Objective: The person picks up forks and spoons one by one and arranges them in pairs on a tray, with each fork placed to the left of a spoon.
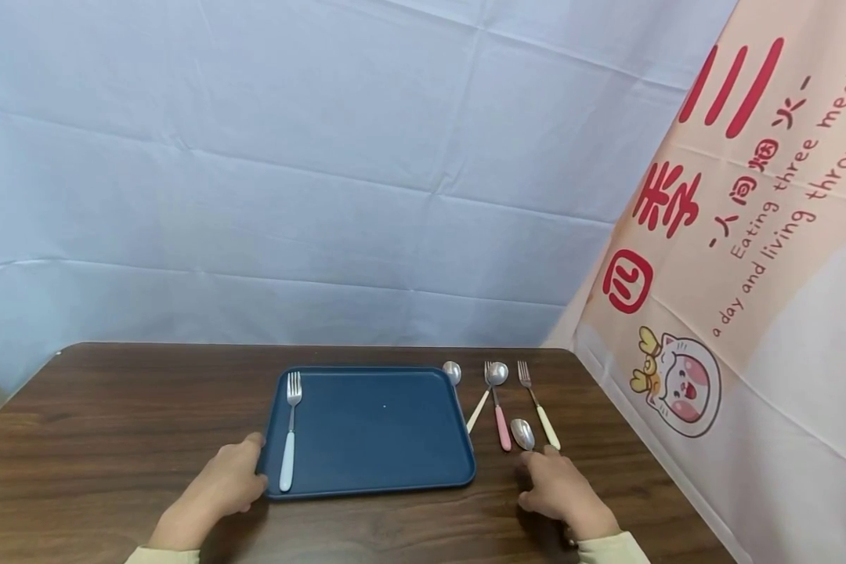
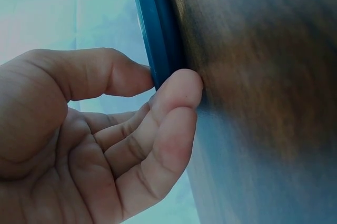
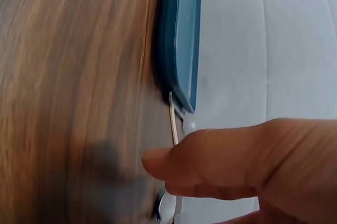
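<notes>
A dark blue rectangular tray (image 1: 381,431) lies on the table with a fork (image 1: 288,446) on its left side, tines pointing away. At the tray's near left corner, my left hand (image 1: 222,482) grips the rim; the left wrist view shows the thumb and curled fingers at the tray edge (image 2: 160,24). My right hand (image 1: 560,486) hovers low over the table beside the cutlery, thumb apart from the fingers. Its fingertips are by a metal spoon (image 1: 522,433) whose handle is hidden. A cream-handled fork (image 1: 539,403) lies just beyond the right hand.
Right of the tray lie a pink-handled spoon (image 1: 501,419), a light-handled fork (image 1: 479,410) partly under it, and another spoon (image 1: 452,372) partly behind the tray. A white cloth (image 1: 289,172) hangs behind the brown table (image 1: 113,407); a printed cloth (image 1: 754,219) hangs at the right.
</notes>
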`<action>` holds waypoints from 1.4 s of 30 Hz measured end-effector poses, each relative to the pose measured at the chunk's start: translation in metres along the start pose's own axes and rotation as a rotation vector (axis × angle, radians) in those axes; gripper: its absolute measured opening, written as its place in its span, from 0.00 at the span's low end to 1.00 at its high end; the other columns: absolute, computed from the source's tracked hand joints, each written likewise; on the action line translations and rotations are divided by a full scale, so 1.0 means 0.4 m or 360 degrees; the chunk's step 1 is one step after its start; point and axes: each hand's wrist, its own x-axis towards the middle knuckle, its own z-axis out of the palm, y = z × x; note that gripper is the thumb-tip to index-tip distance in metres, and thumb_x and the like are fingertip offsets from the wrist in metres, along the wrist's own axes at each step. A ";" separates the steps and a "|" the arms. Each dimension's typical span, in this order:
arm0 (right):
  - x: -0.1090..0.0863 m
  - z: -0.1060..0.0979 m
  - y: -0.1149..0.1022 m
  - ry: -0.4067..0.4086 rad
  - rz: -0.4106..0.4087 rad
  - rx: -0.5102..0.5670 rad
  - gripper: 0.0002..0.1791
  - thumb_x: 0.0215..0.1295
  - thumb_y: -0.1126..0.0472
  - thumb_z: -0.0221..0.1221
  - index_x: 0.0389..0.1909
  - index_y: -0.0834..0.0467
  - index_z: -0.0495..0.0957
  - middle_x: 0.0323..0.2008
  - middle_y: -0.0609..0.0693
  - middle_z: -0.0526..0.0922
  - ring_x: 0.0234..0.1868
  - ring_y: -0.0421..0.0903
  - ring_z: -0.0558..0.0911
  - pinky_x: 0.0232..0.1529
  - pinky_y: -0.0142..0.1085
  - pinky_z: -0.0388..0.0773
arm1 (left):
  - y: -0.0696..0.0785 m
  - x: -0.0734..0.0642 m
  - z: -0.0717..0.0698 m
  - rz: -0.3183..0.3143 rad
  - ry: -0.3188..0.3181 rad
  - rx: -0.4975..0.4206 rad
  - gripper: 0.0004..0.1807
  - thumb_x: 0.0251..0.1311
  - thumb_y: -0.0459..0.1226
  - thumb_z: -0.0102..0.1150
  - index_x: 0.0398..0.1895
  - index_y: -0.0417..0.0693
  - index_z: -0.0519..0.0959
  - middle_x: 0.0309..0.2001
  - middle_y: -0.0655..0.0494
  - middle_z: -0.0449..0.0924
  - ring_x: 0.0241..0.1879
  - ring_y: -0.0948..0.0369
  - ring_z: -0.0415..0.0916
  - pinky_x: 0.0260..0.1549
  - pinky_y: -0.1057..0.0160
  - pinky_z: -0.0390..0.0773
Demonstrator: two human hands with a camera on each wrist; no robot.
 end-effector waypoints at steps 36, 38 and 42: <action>0.002 0.015 0.057 -0.0142 0.0014 0.0001 0.20 0.36 0.82 0.57 0.31 0.60 0.69 0.26 0.54 0.71 0.30 0.49 0.73 0.32 0.45 0.72 | -0.002 0.003 0.002 -0.0003 -0.0017 0.0012 0.30 0.52 0.25 0.53 0.59 0.20 0.58 0.28 0.41 0.75 0.12 0.60 0.70 0.14 0.62 0.70; 0.002 0.016 0.058 -0.0142 0.0014 -0.0004 0.20 0.36 0.82 0.57 0.31 0.60 0.69 0.26 0.54 0.71 0.30 0.49 0.72 0.32 0.45 0.72 | -0.001 0.003 0.002 -0.0003 -0.0014 0.0012 0.30 0.52 0.25 0.53 0.58 0.20 0.58 0.30 0.39 0.75 0.12 0.60 0.71 0.14 0.62 0.70; 0.002 0.019 0.059 -0.0144 0.0018 -0.0007 0.20 0.37 0.82 0.57 0.31 0.60 0.69 0.25 0.53 0.70 0.29 0.48 0.72 0.31 0.45 0.72 | -0.002 0.005 0.002 -0.0007 -0.0018 0.0011 0.30 0.52 0.25 0.53 0.59 0.20 0.58 0.31 0.38 0.75 0.12 0.60 0.71 0.15 0.62 0.70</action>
